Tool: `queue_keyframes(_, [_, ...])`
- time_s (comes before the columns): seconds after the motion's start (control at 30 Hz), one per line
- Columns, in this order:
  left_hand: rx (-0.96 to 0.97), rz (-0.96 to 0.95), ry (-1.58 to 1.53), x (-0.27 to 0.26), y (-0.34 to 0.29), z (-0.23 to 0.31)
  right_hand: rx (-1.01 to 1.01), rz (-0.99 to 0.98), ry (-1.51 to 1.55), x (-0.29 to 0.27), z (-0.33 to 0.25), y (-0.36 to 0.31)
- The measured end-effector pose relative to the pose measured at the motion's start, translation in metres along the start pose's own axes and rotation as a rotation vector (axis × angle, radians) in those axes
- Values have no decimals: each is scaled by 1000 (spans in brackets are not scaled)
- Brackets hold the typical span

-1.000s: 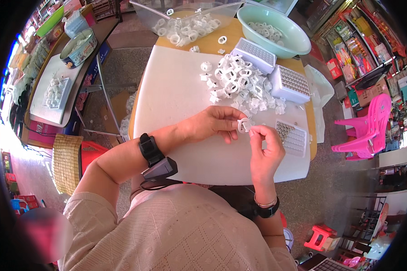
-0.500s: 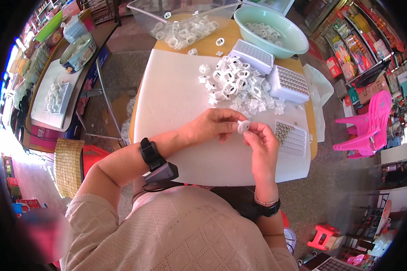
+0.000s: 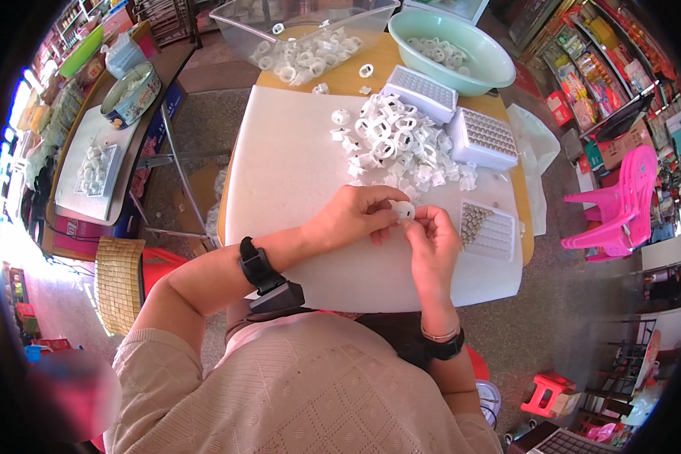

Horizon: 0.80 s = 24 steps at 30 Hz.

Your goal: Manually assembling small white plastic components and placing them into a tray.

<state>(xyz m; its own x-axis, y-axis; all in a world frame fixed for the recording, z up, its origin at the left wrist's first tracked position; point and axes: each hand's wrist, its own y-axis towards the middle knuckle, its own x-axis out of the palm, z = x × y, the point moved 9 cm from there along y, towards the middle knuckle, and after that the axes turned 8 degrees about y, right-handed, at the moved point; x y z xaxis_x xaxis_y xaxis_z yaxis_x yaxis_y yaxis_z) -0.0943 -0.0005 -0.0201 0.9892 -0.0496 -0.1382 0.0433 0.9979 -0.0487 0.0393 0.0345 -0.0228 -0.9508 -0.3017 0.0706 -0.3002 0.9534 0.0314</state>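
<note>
Between my two hands is a small round white plastic part [image 3: 403,209], held above the white tabletop sheet [image 3: 280,163]. My left hand [image 3: 359,214] pinches its left side with thumb and forefinger. On its right side the thumb and fingertips of my right hand [image 3: 433,238] are closed on it. Just beyond my hands lies a heap of loose white plastic parts [image 3: 401,140], many ring-shaped. Right of my right hand a shallow white tray [image 3: 499,238] holds small metallic pieces [image 3: 473,225] along its left side.
Two stacks of white trays [image 3: 422,92] [image 3: 483,138] stand behind the heap. At the table's far edge are a clear bin [image 3: 238,21] and a pale green basin [image 3: 495,74], both holding white parts. A side table [image 3: 68,178] stands left, a pink chair [image 3: 620,200] right.
Both hands have shifted slightly left with the white part, which is now turned at a different angle. My left fingers now lie further over it.
</note>
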Motion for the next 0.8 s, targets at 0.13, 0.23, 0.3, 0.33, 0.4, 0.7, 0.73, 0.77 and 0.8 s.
queue_keyframes(0.13, [15,2,78,-1,2,-2,-106,-3,-161,3,-3,-3])
queue_keyframes(0.23, [-21,32,48,-4,3,-6,-153,-26,-214,12,-11,-6])
queue_keyframes(0.3, [-19,24,67,-3,2,-3,-139,-36,-220,10,-9,-5])
queue_keyframes(0.33, [-18,16,86,-3,2,-2,-122,-47,-225,10,-7,-4])
queue_keyframes(0.4, [-2,18,93,-2,0,1,-113,-49,-203,10,-8,-5])
queue_keyframes(0.7, [7,-42,64,-2,-5,6,146,-189,-5,15,-9,-1])
queue_keyframes(0.73, [-38,-70,31,0,-6,4,221,-246,-34,16,-10,0])
queue_keyframes(0.77, [-33,-63,29,-1,-6,6,218,-252,-39,12,-17,6])
queue_keyframes(0.8, [-68,-45,-29,-1,-4,4,264,-309,-171,8,-19,12])
